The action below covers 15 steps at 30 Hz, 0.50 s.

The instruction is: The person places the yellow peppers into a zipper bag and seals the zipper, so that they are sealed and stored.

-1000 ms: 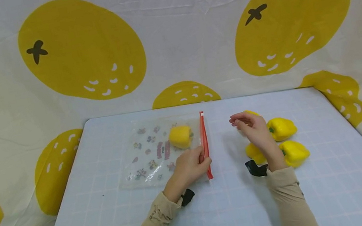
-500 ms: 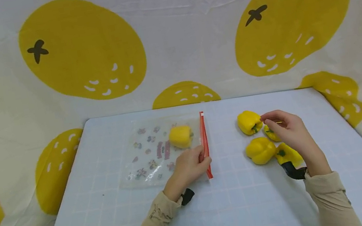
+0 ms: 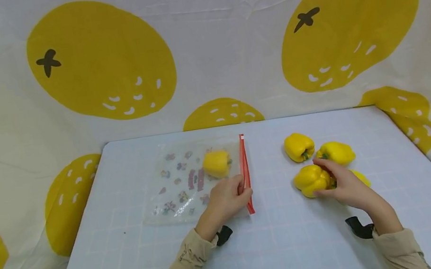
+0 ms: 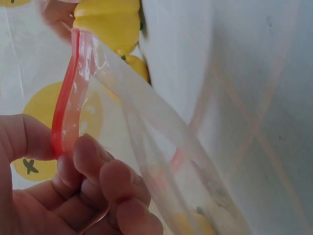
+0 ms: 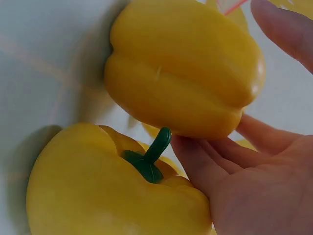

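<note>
My left hand [image 3: 226, 197] pinches the red-zippered edge of a clear printed zip bag [image 3: 173, 190]; the left wrist view shows thumb and fingers on the red zipper strip [image 4: 63, 107], with the bag mouth partly parted. Inside the bag lies one yellow bell pepper [image 3: 216, 164]. On the right, my right hand [image 3: 350, 185] reaches around the near-left bell pepper [image 3: 309, 180]. In the right wrist view its fingers lie along this pepper [image 5: 181, 68], while the thumb [image 5: 286, 34] appears apart from it. Another pepper with a green stem [image 5: 112, 186] sits close beside the hand.
Further yellow peppers lie at the back of the group [image 3: 299, 146] and behind the hand [image 3: 337, 153]; one more [image 3: 361, 177] is partly hidden by the hand. A pale table [image 3: 263, 256] lies under everything, with a fruit-printed cloth [image 3: 227, 55] behind.
My right hand has moved right, away from the bag, then down and nearer me to the near-left pepper, its thumb and fingers spread around it. My left hand stays on the bag edge.
</note>
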### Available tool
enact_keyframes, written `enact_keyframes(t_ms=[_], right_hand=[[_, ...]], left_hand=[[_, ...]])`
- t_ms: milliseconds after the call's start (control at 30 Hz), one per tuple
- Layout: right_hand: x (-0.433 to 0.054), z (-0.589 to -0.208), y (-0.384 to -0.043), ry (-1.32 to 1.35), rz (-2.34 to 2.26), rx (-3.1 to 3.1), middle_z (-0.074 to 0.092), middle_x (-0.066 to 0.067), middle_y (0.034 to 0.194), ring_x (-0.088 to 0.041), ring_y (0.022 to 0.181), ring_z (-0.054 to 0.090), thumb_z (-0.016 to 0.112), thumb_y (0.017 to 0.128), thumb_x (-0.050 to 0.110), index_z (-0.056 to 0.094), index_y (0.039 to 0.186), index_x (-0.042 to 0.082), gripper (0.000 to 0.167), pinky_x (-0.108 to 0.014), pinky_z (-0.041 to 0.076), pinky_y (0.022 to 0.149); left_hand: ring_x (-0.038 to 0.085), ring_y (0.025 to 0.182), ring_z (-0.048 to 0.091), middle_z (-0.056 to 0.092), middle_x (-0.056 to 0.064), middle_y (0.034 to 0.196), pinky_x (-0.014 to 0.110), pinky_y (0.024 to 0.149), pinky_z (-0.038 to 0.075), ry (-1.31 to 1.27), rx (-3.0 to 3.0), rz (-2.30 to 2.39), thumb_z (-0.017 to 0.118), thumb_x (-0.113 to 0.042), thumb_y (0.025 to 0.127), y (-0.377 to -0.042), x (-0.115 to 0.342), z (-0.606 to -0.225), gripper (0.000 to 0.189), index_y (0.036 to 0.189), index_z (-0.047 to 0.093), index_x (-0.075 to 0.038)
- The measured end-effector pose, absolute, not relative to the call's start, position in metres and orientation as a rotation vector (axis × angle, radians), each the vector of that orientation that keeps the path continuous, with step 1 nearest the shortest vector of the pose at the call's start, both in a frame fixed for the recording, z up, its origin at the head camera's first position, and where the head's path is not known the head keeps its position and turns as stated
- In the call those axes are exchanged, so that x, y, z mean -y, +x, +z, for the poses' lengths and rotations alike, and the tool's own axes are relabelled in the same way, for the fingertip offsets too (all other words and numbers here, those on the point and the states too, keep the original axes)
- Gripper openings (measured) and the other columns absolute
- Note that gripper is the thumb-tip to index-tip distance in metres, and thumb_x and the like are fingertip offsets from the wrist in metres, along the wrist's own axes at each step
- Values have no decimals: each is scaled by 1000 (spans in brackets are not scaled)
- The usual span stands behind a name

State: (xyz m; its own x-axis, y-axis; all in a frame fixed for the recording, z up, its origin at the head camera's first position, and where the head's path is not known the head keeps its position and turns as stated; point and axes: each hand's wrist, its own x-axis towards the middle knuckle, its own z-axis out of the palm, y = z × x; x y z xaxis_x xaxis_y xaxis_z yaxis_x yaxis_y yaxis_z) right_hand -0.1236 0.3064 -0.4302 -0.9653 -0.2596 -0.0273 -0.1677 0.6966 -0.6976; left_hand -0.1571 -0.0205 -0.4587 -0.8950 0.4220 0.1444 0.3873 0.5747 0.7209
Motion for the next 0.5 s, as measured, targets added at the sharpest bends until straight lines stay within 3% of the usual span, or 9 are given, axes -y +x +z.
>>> enact_keyframes(t_ms=[267, 500], right_hand=[[-298, -440, -124, -315, -1050, -2765, 29, -31, 153, -52, 136, 30, 78, 79, 2, 23, 154, 2, 93, -70, 25, 104], [-296, -447, -125, -325, -1040, -2788, 31, -29, 153, -51, 136, 31, 78, 78, 1, 27, 153, 9, 91, -70, 26, 104]], left_hand=[[8, 44, 34, 36, -8, 53, 22, 46, 23, 729, -2769, 1240, 61, -20, 87, -158, 21, -460, 27, 67, 44, -15], [8, 44, 34, 36, -8, 53, 22, 46, 23, 713, -2763, 1230, 61, -21, 88, -159, 21, -459, 27, 67, 44, -15]])
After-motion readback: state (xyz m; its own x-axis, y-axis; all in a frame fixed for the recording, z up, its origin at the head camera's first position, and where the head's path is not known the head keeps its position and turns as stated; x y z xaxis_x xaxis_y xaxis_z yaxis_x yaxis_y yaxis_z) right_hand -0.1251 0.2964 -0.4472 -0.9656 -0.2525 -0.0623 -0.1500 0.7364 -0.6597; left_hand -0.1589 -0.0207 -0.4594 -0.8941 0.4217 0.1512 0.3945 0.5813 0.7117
